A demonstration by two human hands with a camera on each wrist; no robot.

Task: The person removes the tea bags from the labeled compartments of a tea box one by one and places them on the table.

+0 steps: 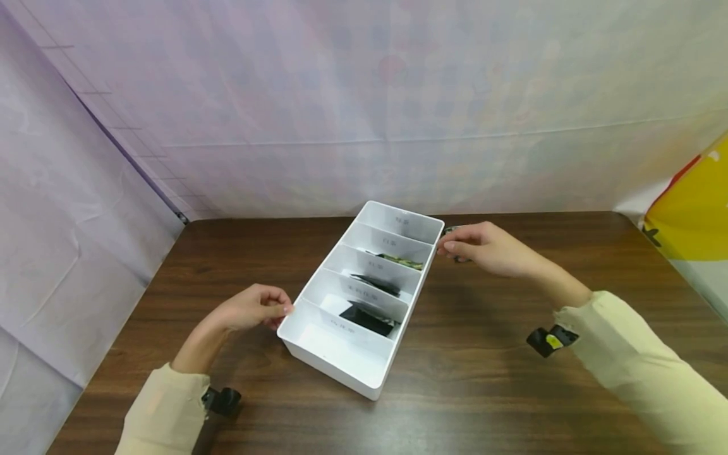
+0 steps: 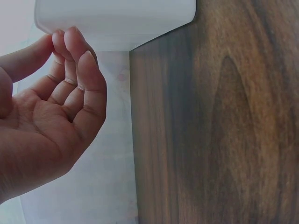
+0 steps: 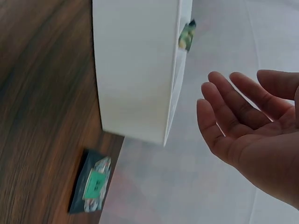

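A long white divided box [image 1: 335,373] sits aslant on the table, with several compartments labelled in handwriting. My left hand [image 1: 253,308] pinches the box's rim near its front left corner; the left wrist view shows thumb and fingertips together at the box wall [image 2: 117,21]. Beside the far right rim is my right hand [image 1: 483,249], its fingers loosely bent and nothing held in the right wrist view. A dark packet with a green label [image 3: 95,184] lies on the table near the box's far end, mostly hidden behind the right hand in the head view.
Inside the box lie a black packet [image 1: 366,318], a dark flat packet [image 1: 378,284] and a green-yellow patterned packet [image 1: 404,260], each in its own compartment. Brown wooden table [image 1: 512,392] surrounds the box. A pale cloth [image 1: 387,95] hangs behind the table, and yellow fabric [image 1: 694,208] at right.
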